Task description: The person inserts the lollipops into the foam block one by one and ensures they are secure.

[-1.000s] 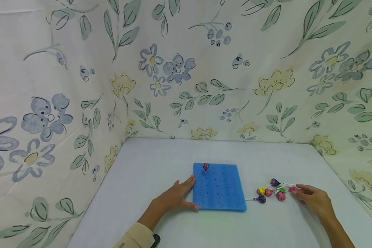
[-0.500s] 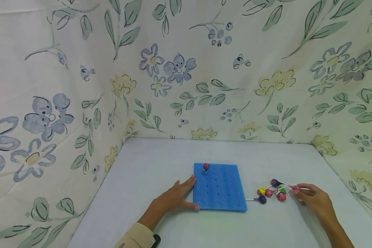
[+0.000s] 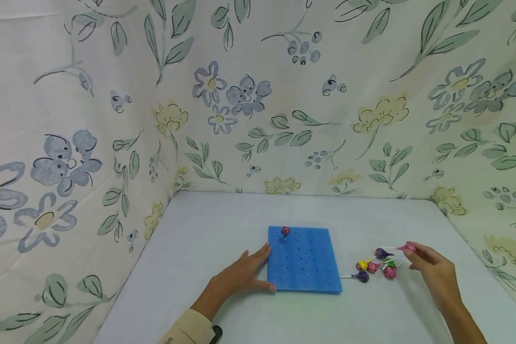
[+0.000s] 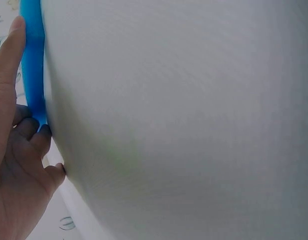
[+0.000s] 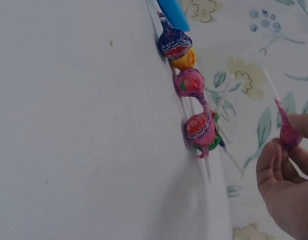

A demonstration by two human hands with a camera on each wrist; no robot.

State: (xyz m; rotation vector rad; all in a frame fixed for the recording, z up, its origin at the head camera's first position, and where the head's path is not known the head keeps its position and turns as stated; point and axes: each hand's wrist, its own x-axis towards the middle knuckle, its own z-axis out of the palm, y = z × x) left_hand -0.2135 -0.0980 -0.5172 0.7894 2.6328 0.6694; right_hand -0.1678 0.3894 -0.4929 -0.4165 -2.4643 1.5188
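Plainly, a floral cloth backdrop (image 3: 258,95) around a white counter (image 3: 223,215). On it, flat, a blue foam board (image 3: 305,260) pierced with rows of holes, one lollipop (image 3: 285,231) standing upright in a far-corner hole. Against the board's left edge, the left hand (image 3: 242,274), fingers straight, grip around nothing, probably steadying it against sliding. Just right of the board, a loose pile of wrapped lollipops (image 3: 376,266) within easy reach. Above that pile, the right hand (image 3: 432,272), grip closed in a pinch on a pink lollipop (image 5: 287,131), lifted clear of the counter, stick pointing away from the palm.
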